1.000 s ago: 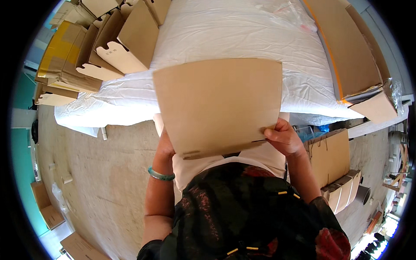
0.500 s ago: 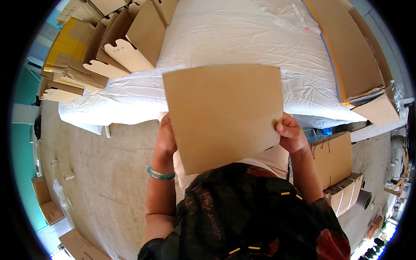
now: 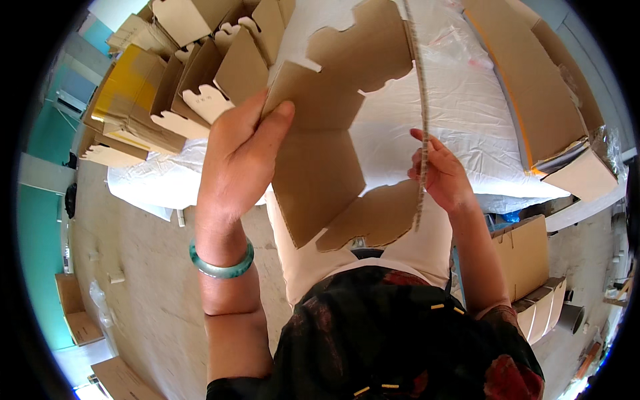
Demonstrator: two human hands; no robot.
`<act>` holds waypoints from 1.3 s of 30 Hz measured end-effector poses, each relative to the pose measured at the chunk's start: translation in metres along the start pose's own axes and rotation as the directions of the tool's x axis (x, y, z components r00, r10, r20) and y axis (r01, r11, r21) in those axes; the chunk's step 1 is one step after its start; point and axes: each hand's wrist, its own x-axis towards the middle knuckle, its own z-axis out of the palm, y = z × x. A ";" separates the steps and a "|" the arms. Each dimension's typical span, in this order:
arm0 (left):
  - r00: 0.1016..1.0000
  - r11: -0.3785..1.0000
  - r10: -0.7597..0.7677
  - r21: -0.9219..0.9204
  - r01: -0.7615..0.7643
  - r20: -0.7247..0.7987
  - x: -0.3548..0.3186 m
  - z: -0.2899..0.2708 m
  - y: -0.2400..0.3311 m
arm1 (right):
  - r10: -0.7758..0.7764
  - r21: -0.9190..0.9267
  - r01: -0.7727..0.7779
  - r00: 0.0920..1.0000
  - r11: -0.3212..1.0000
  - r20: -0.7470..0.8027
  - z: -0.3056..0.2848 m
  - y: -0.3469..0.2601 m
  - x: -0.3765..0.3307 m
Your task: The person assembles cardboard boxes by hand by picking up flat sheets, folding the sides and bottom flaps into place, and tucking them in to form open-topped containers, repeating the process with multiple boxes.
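A folded-open brown cardboard box (image 3: 320,157) with notched flaps is held up in front of me, its open side facing me. My left hand (image 3: 240,157) grips its left panel near the upper corner, thumb on the inside face. At the right, my right hand (image 3: 441,170) is against the right panel, which is seen nearly edge-on. Its fingertips show on the panel's inner side, and the panel edge hides part of the fingers. Through the gap between the panels shows the white cloth (image 3: 390,133).
Several open cardboard boxes (image 3: 240,70) stand at the back left, one patched with yellow tape (image 3: 137,83). A large carton (image 3: 533,87) is at the right of the white-covered surface, with clear plastic (image 3: 453,47) beside it. More cardboard (image 3: 523,257) sits low at my right.
The cardboard, a flat panel facing me before, is now turned and spread into an open box shape. My left hand has risen along its left side; my right hand has moved slightly up.
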 end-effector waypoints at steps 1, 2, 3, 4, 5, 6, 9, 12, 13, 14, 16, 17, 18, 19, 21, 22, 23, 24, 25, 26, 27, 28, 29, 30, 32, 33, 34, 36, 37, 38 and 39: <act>0.999 0.997 0.041 0.072 -0.041 -0.001 0.006 0.001 0.011 | 0.019 0.028 -0.019 1.000 0.999 -0.024 0.007 0.000 0.005; 0.996 0.986 0.084 0.144 -0.082 -0.005 0.011 0.003 0.022 | 0.033 -0.076 -0.039 0.997 0.996 -0.068 0.013 0.001 0.010; 0.991 0.954 0.137 0.272 -0.128 -0.015 0.017 0.007 0.031 | 0.042 -0.178 -0.062 0.992 0.982 -0.116 0.018 0.003 0.014; 0.985 0.931 0.172 0.323 -0.169 0.021 0.024 0.009 0.033 | 0.044 -0.277 -0.090 0.985 0.957 -0.167 0.019 0.004 0.017; 0.975 0.903 0.212 0.369 -0.221 0.066 0.035 0.014 0.033 | 0.055 -0.281 -0.095 0.988 0.955 -0.147 0.007 0.007 0.020; 0.963 0.873 0.246 0.406 -0.269 0.109 0.045 0.020 0.030 | 0.039 -0.308 -0.093 0.983 0.947 -0.178 0.002 0.008 0.019; 0.956 0.804 0.205 0.521 -0.286 0.208 0.076 0.039 0.014 | 0.031 -0.401 -0.108 0.980 0.910 -0.195 -0.008 0.007 0.012; 0.948 0.803 0.162 0.521 -0.288 0.275 0.093 0.053 0.015 | -0.158 -0.631 0.024 0.975 0.775 -0.156 -0.012 -0.013 -0.005; 0.953 0.842 0.123 0.479 -0.248 0.276 0.094 0.058 0.025 | -0.239 -0.706 0.091 0.964 0.702 -0.113 -0.007 -0.024 -0.009; 0.956 0.877 0.083 0.435 -0.204 0.282 0.093 0.062 0.031 | -0.313 -0.771 0.152 0.948 0.618 -0.064 0.001 -0.038 -0.014; 0.966 0.925 0.130 0.325 -0.199 0.223 0.098 0.070 0.025 | -0.416 -0.838 0.268 0.908 0.476 0.055 0.020 -0.061 -0.023; 0.970 0.943 0.150 0.269 -0.199 0.191 0.099 0.073 0.022 | -0.453 -0.844 0.331 0.883 0.423 0.119 0.032 -0.071 -0.026; 0.965 0.946 0.187 0.230 -0.227 0.181 0.100 0.076 0.021 | -0.487 -0.842 0.393 0.854 0.369 0.185 0.043 -0.078 -0.026; 0.960 0.948 0.222 0.192 -0.253 0.169 0.099 0.078 0.020 | -0.504 -0.850 0.452 0.819 0.271 0.275 0.050 -0.082 -0.023; 0.953 0.962 0.232 0.101 -0.255 0.197 0.097 0.082 0.023 | -0.509 -0.833 0.550 0.736 0.063 0.447 0.065 -0.087 -0.016; 0.951 0.974 0.203 0.055 -0.221 0.235 0.094 0.081 0.028 | -0.505 -0.825 0.564 0.705 -0.025 0.498 0.072 -0.088 -0.013; 0.946 0.983 0.176 0.010 -0.186 0.272 0.092 0.080 0.031 | -0.495 -0.810 0.575 0.674 -0.114 0.548 0.080 -0.088 -0.009; 0.947 0.988 0.153 -0.032 -0.150 0.282 0.092 0.080 0.030 | -0.481 -0.787 0.582 0.642 -0.202 0.598 0.086 -0.088 -0.005; 0.948 0.991 0.130 -0.073 -0.114 0.292 0.092 0.080 0.028 | -0.456 -0.782 0.579 0.646 -0.232 0.613 0.088 -0.087 -0.001; 0.947 0.990 0.110 -0.117 -0.077 0.301 0.093 0.080 0.026 | -0.428 -0.774 0.575 0.650 -0.265 0.628 0.090 -0.086 0.004; 0.949 0.989 0.120 -0.117 -0.090 0.292 0.093 0.078 0.024 | -0.400 -0.766 0.570 0.654 -0.297 0.642 0.091 -0.085 0.006; 0.950 0.988 0.132 -0.117 -0.102 0.283 0.093 0.076 0.021 | -0.403 -0.763 0.565 0.648 -0.314 0.646 0.091 -0.085 0.005; 0.953 0.987 0.143 -0.116 -0.115 0.268 0.094 0.072 0.019 | -0.404 -0.756 0.564 0.639 -0.332 0.654 0.091 -0.086 0.005; 0.956 0.987 0.134 -0.120 -0.106 0.262 0.095 0.068 0.016 | -0.404 -0.749 0.563 0.630 -0.350 0.663 0.089 -0.088 0.004; 0.961 0.988 0.119 -0.130 -0.088 0.252 0.097 0.058 0.009 | -0.440 -0.757 0.572 0.618 -0.317 0.651 0.086 -0.093 -0.004; 0.964 0.987 0.127 -0.126 -0.099 0.236 0.097 0.053 0.005 | -0.457 -0.760 0.576 0.612 -0.300 0.645 0.085 -0.097 -0.009; 0.966 0.987 0.134 -0.121 -0.109 0.220 0.097 0.049 0.001 | -0.458 -0.780 0.558 0.636 -0.283 0.621 0.085 -0.101 -0.015; 0.971 0.989 0.121 -0.108 -0.101 0.204 0.096 0.049 0.000 | -0.462 -0.826 0.503 0.687 -0.254 0.561 0.086 -0.109 -0.026; 0.976 0.992 0.097 -0.095 -0.079 0.197 0.092 0.049 0.002 | -0.498 -0.836 0.490 0.676 -0.247 0.543 0.086 -0.109 -0.028; 0.979 0.995 0.074 -0.083 -0.059 0.190 0.089 0.049 0.004 | -0.511 -0.843 0.475 0.674 -0.253 0.533 0.085 -0.111 -0.029; 0.980 0.995 0.088 -0.065 -0.077 0.176 0.088 0.049 0.004 | -0.523 -0.849 0.460 0.672 -0.259 0.524 0.082 -0.113 -0.030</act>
